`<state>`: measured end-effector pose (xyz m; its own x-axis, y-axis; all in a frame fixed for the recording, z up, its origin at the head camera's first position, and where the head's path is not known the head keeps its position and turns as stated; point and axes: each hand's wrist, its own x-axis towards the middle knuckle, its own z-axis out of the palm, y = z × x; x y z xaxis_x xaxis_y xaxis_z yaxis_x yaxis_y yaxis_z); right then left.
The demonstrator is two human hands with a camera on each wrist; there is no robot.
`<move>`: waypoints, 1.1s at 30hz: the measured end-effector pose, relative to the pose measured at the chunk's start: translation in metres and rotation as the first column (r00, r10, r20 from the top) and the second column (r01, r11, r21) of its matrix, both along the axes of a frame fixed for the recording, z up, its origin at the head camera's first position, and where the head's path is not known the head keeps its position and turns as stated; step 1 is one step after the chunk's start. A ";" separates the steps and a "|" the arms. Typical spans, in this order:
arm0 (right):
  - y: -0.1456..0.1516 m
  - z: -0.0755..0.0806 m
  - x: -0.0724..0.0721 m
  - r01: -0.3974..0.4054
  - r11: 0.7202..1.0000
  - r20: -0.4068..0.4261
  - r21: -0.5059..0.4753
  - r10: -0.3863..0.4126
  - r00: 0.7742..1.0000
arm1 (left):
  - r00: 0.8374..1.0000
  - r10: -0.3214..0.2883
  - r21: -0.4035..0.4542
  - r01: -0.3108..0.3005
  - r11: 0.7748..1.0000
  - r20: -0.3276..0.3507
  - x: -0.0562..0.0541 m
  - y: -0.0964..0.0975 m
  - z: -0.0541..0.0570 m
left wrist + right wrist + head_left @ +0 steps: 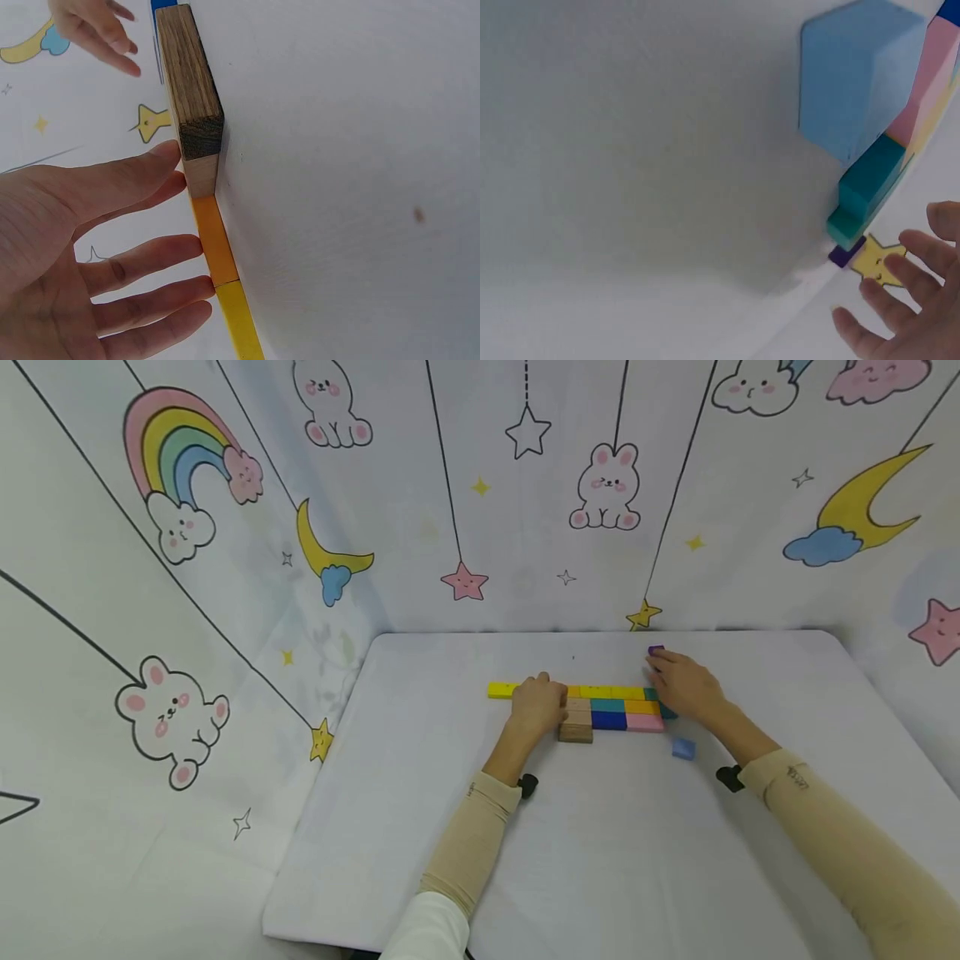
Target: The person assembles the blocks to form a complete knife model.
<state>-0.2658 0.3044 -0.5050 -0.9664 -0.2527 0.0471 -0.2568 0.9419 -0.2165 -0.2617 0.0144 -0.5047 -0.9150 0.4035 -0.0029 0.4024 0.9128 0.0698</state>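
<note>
My left hand (538, 703) reaches over the left part of a flat arrangement of coloured blocks. In the left wrist view its fingers are extended, with tips touching the side of the row near an orange block (216, 240) and a dark brown wooden block (191, 67). My right hand (686, 685) is over the right end, beside a teal block (874, 172); the right wrist view shows its fingers spread and nothing gripped. Just beyond its fingertips lies a purple block (656, 649). A light blue block (683, 748) sits apart, nearer me.
Yellow blocks (502, 691) form the far row, sticking out to the left. Dark blue (608, 720) and pink (643, 722) blocks lie in the near row. Everything rests on a white-covered table (420, 827) against a patterned cloth wall (405, 485).
</note>
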 end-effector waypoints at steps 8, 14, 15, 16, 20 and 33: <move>0.017 -0.010 -0.010 0.010 1.000 0.109 -0.015 -0.008 0.994 | 1.000 0.004 -0.006 -0.004 1.000 -0.001 0.000 0.000 0.001; 0.022 -0.009 -0.010 0.003 0.999 0.160 0.037 -0.009 0.987 | 1.000 0.003 -0.002 -0.003 1.000 0.001 0.000 0.000 0.000; 0.022 -0.008 -0.010 0.002 0.999 0.157 0.046 -0.009 0.987 | 1.000 0.002 -0.002 -0.002 1.000 0.000 0.000 0.000 0.000; 0.023 -0.008 -0.010 0.002 0.999 0.151 0.053 -0.010 0.988 | 1.000 0.002 -0.001 -0.002 1.000 0.000 0.000 0.000 -0.001; 0.024 -0.004 -0.010 0.001 0.996 0.138 0.089 -0.014 0.990 | 1.000 0.002 -0.004 -0.002 1.000 -0.002 0.000 0.000 -0.001; 0.030 -0.004 -0.003 0.013 0.993 0.110 0.115 -0.026 0.994 | 1.000 -0.001 0.000 0.001 1.000 -0.007 0.001 0.001 -0.001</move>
<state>-0.2686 0.3345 -0.5094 -0.9688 -0.2316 -0.0884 -0.2189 0.9666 -0.1334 -0.2609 0.0151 -0.5054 -0.9144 0.4047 0.0031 0.4040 0.9123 0.0672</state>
